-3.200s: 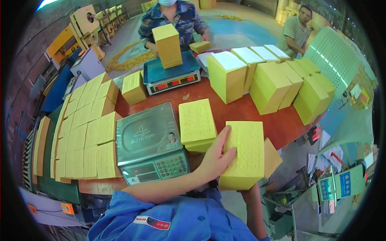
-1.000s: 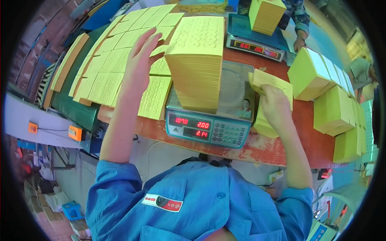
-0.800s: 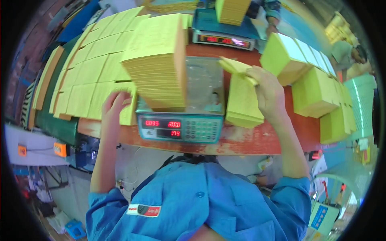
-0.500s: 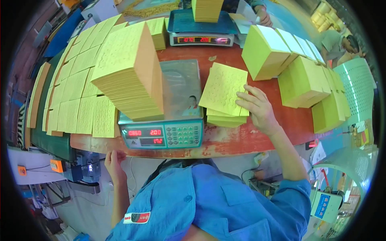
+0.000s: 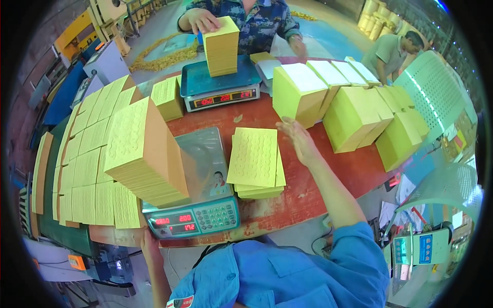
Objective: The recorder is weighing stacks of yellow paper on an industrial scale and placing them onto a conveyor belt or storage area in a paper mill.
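We have a red worktop (image 5: 259, 114) under much of what shows. To its left, rows of yellow paper stacks (image 5: 84, 164) stand packed tight, probably so that they prop each other up; at the far right, white-topped blocks (image 5: 326, 71) stand close together, likely for the same reason. The near scale (image 5: 202, 149) sits by the front edge, its readout turned toward us, which should make it easy to read. On the left part of its pan we find the tall stack (image 5: 149, 154), so the scale bears its weight. The small stack (image 5: 254, 156) stands just right of the scale, seemingly for easy reach, its top sheets askew. The right hand (image 5: 300, 141) hangs beyond it, grip apart, holding nothing. The left hand (image 5: 150, 246) is low at the front edge; we cannot tell how its grip stands.
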The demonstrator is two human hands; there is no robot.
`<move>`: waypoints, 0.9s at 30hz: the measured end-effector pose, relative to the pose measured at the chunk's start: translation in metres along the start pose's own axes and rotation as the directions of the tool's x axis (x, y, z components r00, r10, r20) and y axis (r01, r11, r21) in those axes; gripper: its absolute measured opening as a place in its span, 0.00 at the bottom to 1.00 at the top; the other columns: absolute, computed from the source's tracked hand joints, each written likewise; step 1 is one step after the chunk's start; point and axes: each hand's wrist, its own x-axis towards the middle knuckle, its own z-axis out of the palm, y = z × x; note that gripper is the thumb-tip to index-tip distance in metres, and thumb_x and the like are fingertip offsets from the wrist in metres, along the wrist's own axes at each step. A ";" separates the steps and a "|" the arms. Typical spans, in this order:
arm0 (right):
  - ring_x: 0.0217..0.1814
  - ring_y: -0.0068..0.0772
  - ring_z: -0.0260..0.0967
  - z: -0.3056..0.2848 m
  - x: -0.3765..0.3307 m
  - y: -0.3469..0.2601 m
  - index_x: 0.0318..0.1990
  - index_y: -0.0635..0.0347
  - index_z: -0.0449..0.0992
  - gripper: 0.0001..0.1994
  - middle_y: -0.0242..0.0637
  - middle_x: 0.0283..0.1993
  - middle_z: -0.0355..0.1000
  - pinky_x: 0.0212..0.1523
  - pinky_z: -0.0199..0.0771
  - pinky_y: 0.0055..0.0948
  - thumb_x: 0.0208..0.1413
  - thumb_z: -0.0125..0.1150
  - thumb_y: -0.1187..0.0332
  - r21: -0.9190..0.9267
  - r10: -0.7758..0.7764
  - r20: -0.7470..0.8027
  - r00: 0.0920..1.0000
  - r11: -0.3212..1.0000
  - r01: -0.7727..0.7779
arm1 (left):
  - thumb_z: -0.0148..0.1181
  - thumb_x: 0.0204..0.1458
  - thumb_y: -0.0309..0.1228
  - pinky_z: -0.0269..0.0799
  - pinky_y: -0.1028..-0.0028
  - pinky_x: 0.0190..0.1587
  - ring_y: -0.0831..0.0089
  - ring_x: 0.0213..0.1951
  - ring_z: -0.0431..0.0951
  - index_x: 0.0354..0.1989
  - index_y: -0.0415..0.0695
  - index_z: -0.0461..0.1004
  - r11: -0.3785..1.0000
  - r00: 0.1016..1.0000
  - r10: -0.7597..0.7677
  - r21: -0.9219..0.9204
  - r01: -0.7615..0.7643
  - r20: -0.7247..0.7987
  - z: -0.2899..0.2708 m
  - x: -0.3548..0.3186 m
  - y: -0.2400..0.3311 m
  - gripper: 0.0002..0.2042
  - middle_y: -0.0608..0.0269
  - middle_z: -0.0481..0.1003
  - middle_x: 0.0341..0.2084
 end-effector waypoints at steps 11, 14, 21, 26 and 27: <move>0.54 0.41 0.72 0.037 0.023 0.045 0.58 0.66 0.69 0.35 0.47 0.56 0.71 0.56 0.72 0.38 0.65 0.36 0.40 0.375 0.433 0.054 0.900 0.826 -0.420 | 0.52 0.58 0.28 0.76 0.77 0.37 0.73 0.43 0.75 0.60 0.37 0.65 0.989 0.987 -0.145 0.023 0.147 -0.069 0.009 -0.002 0.004 0.20 0.59 0.73 0.48; 0.55 0.41 0.71 0.017 0.026 0.064 0.59 0.66 0.68 0.34 0.46 0.56 0.71 0.55 0.73 0.38 0.66 0.34 0.41 0.424 0.343 0.216 0.914 0.810 -0.404 | 0.55 0.56 0.28 0.74 0.74 0.41 0.73 0.45 0.74 0.60 0.36 0.65 0.955 0.994 -0.081 0.279 0.098 -0.070 0.007 -0.007 0.001 0.22 0.59 0.73 0.47; 0.52 0.36 0.73 0.020 0.021 0.086 0.59 0.67 0.67 0.33 0.44 0.53 0.72 0.52 0.74 0.33 0.68 0.32 0.43 0.351 0.243 0.167 0.956 0.891 -0.288 | 0.57 0.54 0.28 0.72 0.69 0.47 0.67 0.48 0.76 0.57 0.35 0.65 0.598 0.973 0.219 0.779 -0.188 0.066 0.097 -0.071 0.064 0.22 0.49 0.74 0.47; 0.42 0.33 0.76 0.038 0.015 0.086 0.49 0.69 0.74 0.33 0.44 0.42 0.77 0.43 0.76 0.30 0.67 0.35 0.43 0.386 0.193 0.103 0.976 0.897 -0.218 | 0.49 0.60 0.27 0.56 0.68 0.64 0.67 0.64 0.62 0.65 0.35 0.57 0.923 0.884 0.261 0.168 -0.346 0.389 0.239 -0.033 0.073 0.25 0.52 0.63 0.62; 0.42 0.33 0.76 0.036 0.016 0.092 0.49 0.69 0.74 0.33 0.44 0.42 0.77 0.43 0.76 0.30 0.67 0.35 0.43 0.388 0.190 0.107 0.976 0.896 -0.217 | 0.48 0.61 0.28 0.53 0.69 0.66 0.67 0.66 0.59 0.67 0.34 0.53 0.956 0.890 0.186 0.130 -0.261 0.417 0.257 -0.021 0.067 0.27 0.51 0.61 0.64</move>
